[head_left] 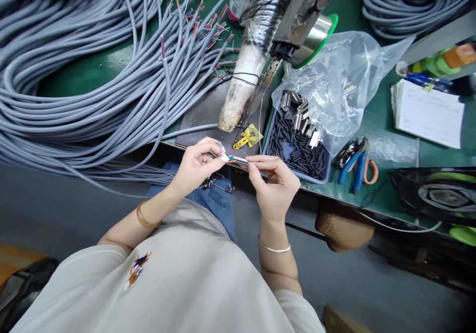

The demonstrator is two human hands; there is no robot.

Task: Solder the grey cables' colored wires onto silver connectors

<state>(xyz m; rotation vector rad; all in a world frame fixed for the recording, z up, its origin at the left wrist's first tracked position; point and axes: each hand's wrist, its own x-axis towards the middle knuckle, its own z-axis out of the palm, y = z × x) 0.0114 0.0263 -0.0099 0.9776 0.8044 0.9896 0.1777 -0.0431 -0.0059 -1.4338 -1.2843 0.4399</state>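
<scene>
At the table's front edge, my left hand is closed in a pinch on thin coloured wires. Something white covers its fingertips. My right hand pinches the right end of a small, narrow multi-pin connector between thumb and forefinger. The wires meet the connector's left part in the short gap between my hands; whether they are fixed to it is too small to tell. Just beyond lies a yellow clip-like piece by a crumpled yellow pad, under a soldering iron-like tool.
Grey cables with stripped ends fill the left. A white-tipped duct hangs behind my hands. To the right are a tray of black sleeves and metal connectors, a plastic bag, cutters, paper and a fan.
</scene>
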